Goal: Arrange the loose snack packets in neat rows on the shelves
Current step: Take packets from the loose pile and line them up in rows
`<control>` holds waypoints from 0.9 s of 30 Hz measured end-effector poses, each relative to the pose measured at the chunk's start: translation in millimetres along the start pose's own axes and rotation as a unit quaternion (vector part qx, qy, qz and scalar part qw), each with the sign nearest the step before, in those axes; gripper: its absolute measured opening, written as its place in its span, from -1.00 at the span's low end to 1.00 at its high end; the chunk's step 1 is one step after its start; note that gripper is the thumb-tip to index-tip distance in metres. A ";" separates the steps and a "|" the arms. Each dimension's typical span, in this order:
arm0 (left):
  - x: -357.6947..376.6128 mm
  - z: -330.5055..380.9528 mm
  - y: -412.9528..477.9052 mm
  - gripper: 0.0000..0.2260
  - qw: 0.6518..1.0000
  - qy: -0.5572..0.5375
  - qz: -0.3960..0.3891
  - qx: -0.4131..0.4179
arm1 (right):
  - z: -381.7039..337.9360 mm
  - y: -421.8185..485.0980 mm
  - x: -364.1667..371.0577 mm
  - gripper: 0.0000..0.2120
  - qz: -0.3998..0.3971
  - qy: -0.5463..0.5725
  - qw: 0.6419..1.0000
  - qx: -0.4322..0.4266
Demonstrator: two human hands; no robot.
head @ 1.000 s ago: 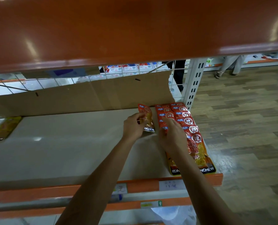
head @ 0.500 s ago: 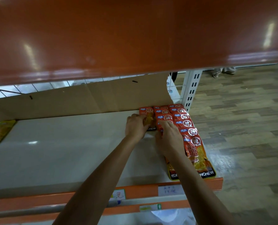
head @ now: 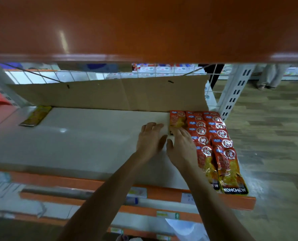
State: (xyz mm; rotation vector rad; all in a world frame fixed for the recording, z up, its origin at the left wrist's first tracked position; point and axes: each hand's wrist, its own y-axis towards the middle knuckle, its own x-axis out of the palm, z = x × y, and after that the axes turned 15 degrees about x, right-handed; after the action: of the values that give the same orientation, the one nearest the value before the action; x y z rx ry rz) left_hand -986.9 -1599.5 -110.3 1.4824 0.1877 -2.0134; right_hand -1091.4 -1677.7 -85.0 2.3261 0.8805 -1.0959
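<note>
A: Note the single packet [head: 177, 120] right of centre, lying flat up at the cardboard backing [head: 110, 94], just beside the two full rows [head: 214, 141] at the right of the frame. Looks like the start of a third row.

B: Agreed. Check the right hand [head: 181, 148]: fingers stretched forward, thumb spread, tips pressing on that packet's lower end, not pinching. And the left hand [head: 150, 138]?

A: Laid flat on the bare shelf [head: 83, 141] just left of the other, fingers straight and close together, holding nothing.

B: To do this step well, then: nudge the packet square to the backing, keep its long edge snug against the neighbouring row, and press lightly (probably slippery, easily buckled foil). Lay the next one over its lower end, round seal showing, as in the rows alongside.

A: Any readable print?

B: "KONCHEW" in white on the dark band of the nearest packet [head: 234, 190], lower right; only "EW" visible on its neighbour. A round white seal with one red character on every packet, plus a small blue label, too small to read. Tags [head: 138, 192] on the orange shelf edge [head: 162, 193]: blurred, unreadable. Also spot the yellowish packet [head: 36, 115] lying well apart at upper left, writing illegible.
</note>
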 end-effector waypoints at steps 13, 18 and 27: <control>-94.5 -119.6 -138.6 -0.55 0.990 0.074 0.039 -0.109 | -131.9 -67.4 104.5 -0.59 -0.106 -0.062 0.989 -0.085; -140.3 -188.2 -198.9 -0.54 0.984 0.071 0.057 -0.154 | -208.8 -106.3 158.0 -0.61 -0.125 -0.054 0.985 -0.101; -207.6 -283.3 -282.7 -0.51 0.974 0.079 0.096 -0.190 | -323.1 -160.5 237.6 -0.64 -0.142 -0.043 0.980 -0.129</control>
State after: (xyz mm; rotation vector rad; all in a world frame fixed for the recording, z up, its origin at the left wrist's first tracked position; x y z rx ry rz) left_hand -877.5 -1162.4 -93.2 1.3548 0.4505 -1.6008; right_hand -916.8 -1282.7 -95.7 1.9683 1.2689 -1.1083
